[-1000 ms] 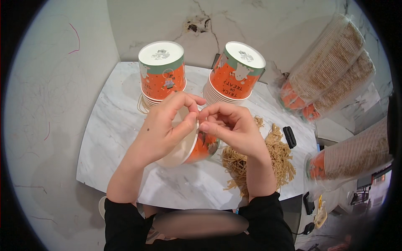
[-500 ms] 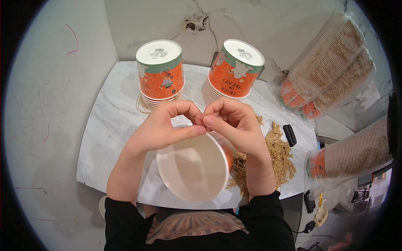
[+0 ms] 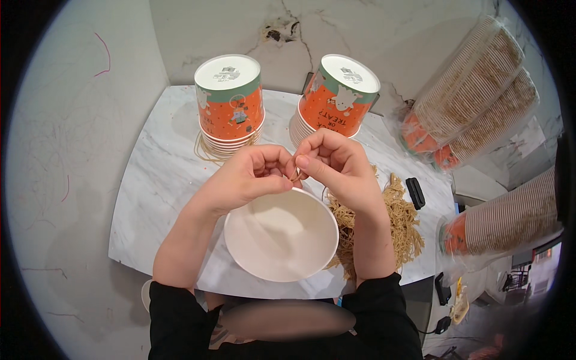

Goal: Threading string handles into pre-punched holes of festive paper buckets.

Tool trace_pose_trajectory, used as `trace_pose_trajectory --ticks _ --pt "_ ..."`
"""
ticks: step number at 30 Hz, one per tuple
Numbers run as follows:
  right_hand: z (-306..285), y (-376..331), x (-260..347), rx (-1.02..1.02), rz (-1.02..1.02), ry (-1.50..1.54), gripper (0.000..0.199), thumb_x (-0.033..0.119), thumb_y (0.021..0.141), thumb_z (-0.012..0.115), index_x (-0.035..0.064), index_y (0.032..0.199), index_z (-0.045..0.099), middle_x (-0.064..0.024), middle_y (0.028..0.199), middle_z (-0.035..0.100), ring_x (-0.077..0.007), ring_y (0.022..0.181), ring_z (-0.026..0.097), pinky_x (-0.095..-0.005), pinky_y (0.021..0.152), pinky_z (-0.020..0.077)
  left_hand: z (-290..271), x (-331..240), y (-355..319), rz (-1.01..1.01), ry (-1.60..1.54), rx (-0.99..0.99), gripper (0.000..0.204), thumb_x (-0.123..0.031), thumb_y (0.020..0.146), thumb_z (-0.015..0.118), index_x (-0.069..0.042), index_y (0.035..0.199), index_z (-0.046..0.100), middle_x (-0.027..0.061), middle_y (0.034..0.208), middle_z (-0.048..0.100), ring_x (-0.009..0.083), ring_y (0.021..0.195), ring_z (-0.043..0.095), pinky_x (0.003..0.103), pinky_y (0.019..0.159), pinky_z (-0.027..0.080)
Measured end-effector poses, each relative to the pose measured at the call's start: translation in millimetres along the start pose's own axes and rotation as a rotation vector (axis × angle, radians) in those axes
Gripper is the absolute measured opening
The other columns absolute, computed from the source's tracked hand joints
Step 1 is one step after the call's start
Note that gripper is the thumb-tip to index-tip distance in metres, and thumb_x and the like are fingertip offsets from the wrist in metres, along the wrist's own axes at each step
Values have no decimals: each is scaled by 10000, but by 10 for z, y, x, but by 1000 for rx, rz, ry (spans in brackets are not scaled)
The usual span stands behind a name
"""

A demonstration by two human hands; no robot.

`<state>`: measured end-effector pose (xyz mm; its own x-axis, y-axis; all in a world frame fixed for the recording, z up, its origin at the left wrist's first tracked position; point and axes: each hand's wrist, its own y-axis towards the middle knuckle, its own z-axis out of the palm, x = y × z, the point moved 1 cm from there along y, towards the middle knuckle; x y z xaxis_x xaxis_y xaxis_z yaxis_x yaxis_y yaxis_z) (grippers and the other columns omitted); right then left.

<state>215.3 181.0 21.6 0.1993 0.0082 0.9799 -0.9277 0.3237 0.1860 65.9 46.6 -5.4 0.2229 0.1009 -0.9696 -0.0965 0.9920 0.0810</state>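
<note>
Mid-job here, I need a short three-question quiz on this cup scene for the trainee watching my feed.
1. True or false: the white cup under the hands has its open mouth facing the camera.
2. Multiple choice: where is the pile of tan bands? A) left of the white cup B) right of the white cup, partly behind the right forearm C) on top of an orange stack
3. How many stacks of upside-down orange cups stand on the marble table beyond the hands?

Key
1. True.
2. B.
3. Two: the left stack and the right stack. The left hand and right hand pinch something small at the rim.
</note>
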Motion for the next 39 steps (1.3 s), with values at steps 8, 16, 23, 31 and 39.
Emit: trace_pose_trajectory --ticks 8,16,23,31,39 --pt "-101 52 -41 45 -27 -114 87 55 961 666 -7 993 615 -16 870 663 -51 791 637 -207 697 506 -23 37 52 -164 -271 74 112 -113 942 682 -13 986 658 40 942 708 75 837 658 230 752 528" --pt "2 -123 267 -127 -313 -673 232 143 835 788 57 990 638 -18 873 603 -112 617 488 -239 598 432 -195 46 -18 -202 -296 137 137 -140 946 694 -4 949 682 52 890 717 84 790 664 223 700 519" --pt "494 -845 722 617 -818 -866 117 142 888 657 48 852 716 -85 869 693 -180 682 625 -299 562 506 112 -208 -275 -301 -92 454 84 -39 864 743 20 902 697 56 871 725 84 758 652 226 679 500" --pt "559 -932 696 325 -1165 -808 233 222 837 716 -6 795 694 -84 760 658 -146 542 534 -263 449 324 384 -94 -296 -288 -136 671 109 -108 907 725 -9 892 682 -17 799 679 34 730 597 211 663 470" --pt "383 -879 806 545 -970 -756 349 335 793 733 -8 851 712 -86 751 659 -179 552 547 -267 449 341 350 -151 -361 -308 -104 573 109 -109 894 731 -11 884 685 -19 805 681 25 753 591 193 646 425"
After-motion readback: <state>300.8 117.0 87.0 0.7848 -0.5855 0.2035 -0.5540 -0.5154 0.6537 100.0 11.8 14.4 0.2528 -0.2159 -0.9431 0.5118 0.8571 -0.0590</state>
